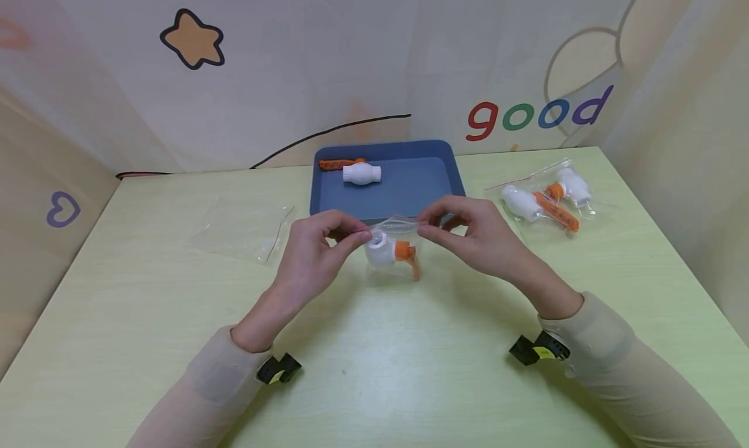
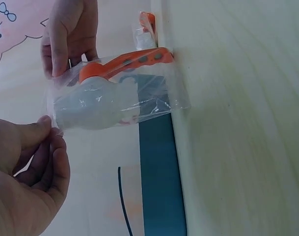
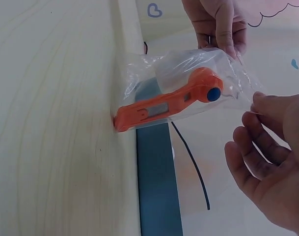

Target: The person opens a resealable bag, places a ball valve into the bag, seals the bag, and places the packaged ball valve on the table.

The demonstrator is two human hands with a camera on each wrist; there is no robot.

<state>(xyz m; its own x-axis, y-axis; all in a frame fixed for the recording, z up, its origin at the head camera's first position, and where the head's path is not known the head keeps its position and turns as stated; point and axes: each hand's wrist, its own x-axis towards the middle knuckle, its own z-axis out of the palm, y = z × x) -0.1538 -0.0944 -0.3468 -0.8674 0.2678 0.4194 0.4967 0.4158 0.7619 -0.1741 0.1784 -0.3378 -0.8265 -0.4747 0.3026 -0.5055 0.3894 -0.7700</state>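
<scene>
In the head view, a clear plastic bag (image 1: 396,224) hangs between the two hands in front of the tray. My left hand (image 1: 313,248) pinches its top left corner between thumb and finger. The top right corner is pinched by my right hand (image 1: 475,235). Inside the bag are a white barrel-shaped plastic fitting (image 2: 90,105) and an orange lever handle (image 3: 159,105), side by side. The handle's round end lies near the bag's top edge, and its long arm points toward the bottom. Whether the bag's top is sealed I cannot tell.
A blue tray (image 1: 404,188) at the back holds another white fitting (image 1: 362,173) and orange handle (image 1: 338,164). To the left lies a flat clear bag (image 1: 234,230) with a red line. Bagged white fittings (image 1: 521,203) with orange handles (image 1: 557,212) lie on the right.
</scene>
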